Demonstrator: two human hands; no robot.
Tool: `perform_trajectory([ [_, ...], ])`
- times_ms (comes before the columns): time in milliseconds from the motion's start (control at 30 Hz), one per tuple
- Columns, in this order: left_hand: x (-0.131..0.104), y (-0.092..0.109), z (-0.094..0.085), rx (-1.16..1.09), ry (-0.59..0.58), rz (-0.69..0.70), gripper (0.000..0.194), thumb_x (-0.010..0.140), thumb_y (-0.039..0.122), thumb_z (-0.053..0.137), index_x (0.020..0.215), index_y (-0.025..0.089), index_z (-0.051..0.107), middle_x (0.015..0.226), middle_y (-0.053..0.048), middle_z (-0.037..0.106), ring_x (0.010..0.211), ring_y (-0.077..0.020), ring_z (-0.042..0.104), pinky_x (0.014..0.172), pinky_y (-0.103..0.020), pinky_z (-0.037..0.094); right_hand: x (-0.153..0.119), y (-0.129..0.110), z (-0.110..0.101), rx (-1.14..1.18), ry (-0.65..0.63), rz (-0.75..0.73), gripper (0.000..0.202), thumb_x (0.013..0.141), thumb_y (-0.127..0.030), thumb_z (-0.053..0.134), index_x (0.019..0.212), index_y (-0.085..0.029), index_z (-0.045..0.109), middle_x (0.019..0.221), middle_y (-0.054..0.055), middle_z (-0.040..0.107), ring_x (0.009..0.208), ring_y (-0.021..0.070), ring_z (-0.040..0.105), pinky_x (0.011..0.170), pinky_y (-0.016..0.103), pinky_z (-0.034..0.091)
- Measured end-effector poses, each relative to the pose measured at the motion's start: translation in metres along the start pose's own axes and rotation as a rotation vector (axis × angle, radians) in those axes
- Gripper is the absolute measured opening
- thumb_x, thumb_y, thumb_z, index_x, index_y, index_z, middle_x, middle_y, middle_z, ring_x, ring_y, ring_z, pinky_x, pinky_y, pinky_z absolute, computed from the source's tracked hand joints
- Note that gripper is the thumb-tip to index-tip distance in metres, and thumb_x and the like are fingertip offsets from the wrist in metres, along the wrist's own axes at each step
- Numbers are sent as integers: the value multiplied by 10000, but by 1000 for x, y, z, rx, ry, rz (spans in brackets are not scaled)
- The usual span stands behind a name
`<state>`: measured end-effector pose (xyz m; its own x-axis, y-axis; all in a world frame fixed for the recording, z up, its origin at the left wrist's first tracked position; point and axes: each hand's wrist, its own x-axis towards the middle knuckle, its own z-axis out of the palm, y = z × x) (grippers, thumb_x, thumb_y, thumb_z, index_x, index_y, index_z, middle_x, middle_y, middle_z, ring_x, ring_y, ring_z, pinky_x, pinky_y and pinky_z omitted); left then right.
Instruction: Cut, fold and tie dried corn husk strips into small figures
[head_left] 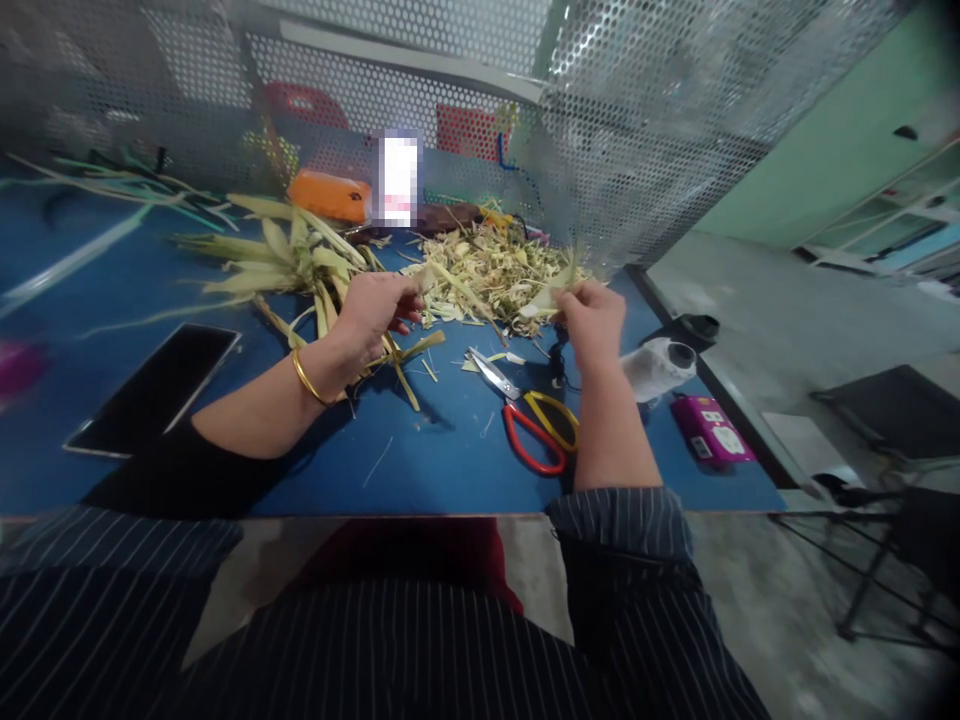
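My left hand (375, 312), with a gold bangle at its wrist, is closed in a pinch on a pale bit of corn husk (425, 279). A larger strip of pale green husk (553, 290) is pinched between the thumb and fingers of my right hand (595, 316). Both hands hover at the near side of a heap of shredded husk (487, 262). Beside and behind my left hand lies a bundle of whole corn husks (296, 255). Scissors (517, 398) with one red and one yellow handle rest on the blue table, left of my right forearm.
A black flat panel (161, 385) lies on the blue table (420, 470) at left. White and black thread cones (660, 368) and a purple pack (712, 432) sit at right. An orange pouch (330, 195) stands before the perforated metal screen (465, 60). Black chairs (877, 410) stand right.
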<state>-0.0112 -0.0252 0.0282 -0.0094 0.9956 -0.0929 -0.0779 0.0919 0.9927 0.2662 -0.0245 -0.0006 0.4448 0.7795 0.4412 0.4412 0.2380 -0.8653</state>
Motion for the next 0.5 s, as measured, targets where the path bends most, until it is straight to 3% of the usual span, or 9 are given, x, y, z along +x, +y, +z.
perform_trajectory([
  [200,10,1,11,99,-38,101,75,654,184,606,586,169,578,639,-36,668,484,-105,556,427,-215,358,-2,-5,0,27,-108,1,246,730,-265,675,521,-181,576,429,-80,473,419,72,458,428,203,353],
  [300,24,4,26,354,-33,320,127,686,203,600,562,179,609,626,-49,662,555,-137,577,533,-240,402,-2,-10,-2,103,-62,2,248,747,-281,665,535,-185,580,452,-78,468,425,66,428,432,205,374],
  [400,43,6,47,583,18,581,129,688,161,581,572,179,636,662,-67,656,753,-196,613,697,-262,430,-1,-17,-5,184,29,27,226,750,-275,657,555,-194,578,476,-74,476,438,74,440,438,217,414],
  [500,61,5,75,683,-4,657,144,694,143,552,592,160,652,714,-92,663,846,-231,610,781,-291,423,0,-19,-6,231,31,40,201,738,-273,674,584,-198,570,503,-72,492,448,76,450,441,221,425],
])
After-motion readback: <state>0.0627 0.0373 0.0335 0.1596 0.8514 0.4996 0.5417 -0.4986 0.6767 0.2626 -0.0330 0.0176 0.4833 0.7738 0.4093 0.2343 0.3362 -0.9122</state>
